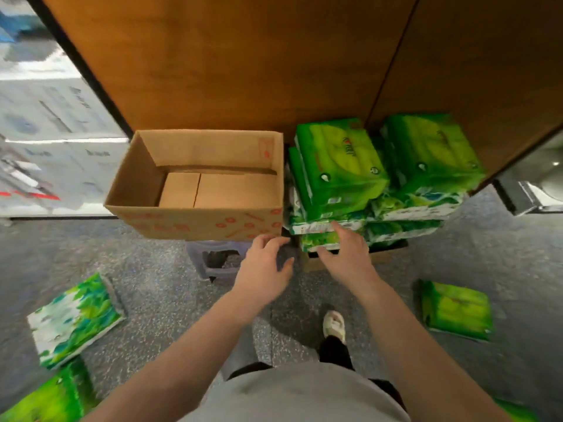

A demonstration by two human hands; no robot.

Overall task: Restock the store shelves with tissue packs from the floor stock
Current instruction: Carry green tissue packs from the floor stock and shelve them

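Observation:
Green tissue packs (341,166) are stacked in a pile against the brown wooden panel, with a second stack (432,153) to its right. My right hand (347,254) is open, fingers spread, touching the front of the lowest packs in the pile. Just left of it, my left hand (265,269) is open and holds nothing, in front of the corner of an empty cardboard box (195,220). Loose packs lie on the floor: a green-and-white one (74,318) at the left, another (45,400) at the bottom left, and a green one (455,309) at the right.
The cardboard box rests on a grey plastic stool (219,260). A brown wooden panel (243,62) rises behind the stacks. White cartons (45,123) stand at the left. My foot (333,325) is on the speckled grey floor (170,287).

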